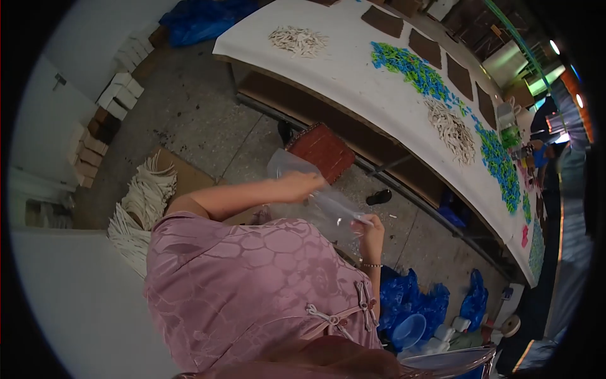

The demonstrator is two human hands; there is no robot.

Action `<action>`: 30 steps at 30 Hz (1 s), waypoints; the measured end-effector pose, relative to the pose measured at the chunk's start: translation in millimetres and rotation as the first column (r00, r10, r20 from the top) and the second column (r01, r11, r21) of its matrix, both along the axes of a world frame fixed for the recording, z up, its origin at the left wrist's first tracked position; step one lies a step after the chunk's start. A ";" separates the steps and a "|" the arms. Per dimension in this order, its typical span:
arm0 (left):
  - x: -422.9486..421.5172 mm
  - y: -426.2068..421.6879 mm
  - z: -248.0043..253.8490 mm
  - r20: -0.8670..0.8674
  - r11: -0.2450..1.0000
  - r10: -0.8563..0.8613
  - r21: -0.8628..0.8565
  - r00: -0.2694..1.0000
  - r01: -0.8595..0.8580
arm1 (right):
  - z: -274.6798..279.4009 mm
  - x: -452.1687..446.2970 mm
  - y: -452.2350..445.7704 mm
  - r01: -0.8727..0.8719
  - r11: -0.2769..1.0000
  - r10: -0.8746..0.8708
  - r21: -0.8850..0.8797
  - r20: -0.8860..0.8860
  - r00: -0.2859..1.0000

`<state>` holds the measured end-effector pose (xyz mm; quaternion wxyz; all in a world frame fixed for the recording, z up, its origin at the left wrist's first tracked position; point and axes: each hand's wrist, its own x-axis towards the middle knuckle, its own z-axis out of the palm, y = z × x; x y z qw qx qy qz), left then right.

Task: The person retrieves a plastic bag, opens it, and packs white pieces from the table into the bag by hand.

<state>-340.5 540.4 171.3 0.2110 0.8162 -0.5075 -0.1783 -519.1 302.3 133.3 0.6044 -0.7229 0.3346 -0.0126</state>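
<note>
- Nearest in: the left hand (302, 185) has its fingers curled around one end of the clear plastic (334, 203), with some of it poking out past the grip. Can't make out each finger, tbh.
- The right hand (370, 226), the one with the bracelet (371, 265), pinches the other end. The clear plastic spans the gap in front of the body; my guess is it's gripped at both ends because something that floppy would just fold up otherwise.
- By the left elbow there's a heap of pale strands (144, 196) beside flat cardboard (183, 164). Probably laid mostly lengthwise so they don't tangle.
- Just past the hands, a red stool (323, 151) is tucked near the table edge, handy for sitting I'd think.
- Over by the right arm: blue plastic bags (401, 287) bunched on the floor (189, 114) with a round blue tub (409, 330), likely parked there to free up the tabletop.
- Then the long white table (353, 72): off-white piles (298, 41) and blue-and-green pieces (413, 72) in separate heaps, presumably so kinds don't mix.
- Brown mats (424, 47) line its far side, seemingly spaced so each is reachable.
- Boxes (120, 95) hug the wall (113, 38), likely to avoid tripping anyone.
</note>
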 end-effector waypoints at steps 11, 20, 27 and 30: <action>-7.6 168.6 -133.2 -0.819 0.358 0.569 0.321 -0.068 -0.877 | 33.0 20.4 103.2 -0.307 0.215 -0.072 0.927 0.328 0.942; 32.8 217.6 -8.5 -0.989 0.573 -0.032 0.102 -0.147 -0.813 | -19.0 145.0 55.7 -0.336 0.243 -0.093 0.910 0.367 0.926; 105.2 279.0 47.3 -0.877 0.457 -0.458 -0.374 0.146 -0.807 | -35.8 256.2 155.0 -0.150 0.216 -0.359 0.965 0.221 0.907; 164.8 325.8 72.8 -0.565 0.251 -0.815 -0.548 0.131 -0.798 | -2.0 292.8 182.2 -0.132 0.319 -0.230 0.939 0.212 0.950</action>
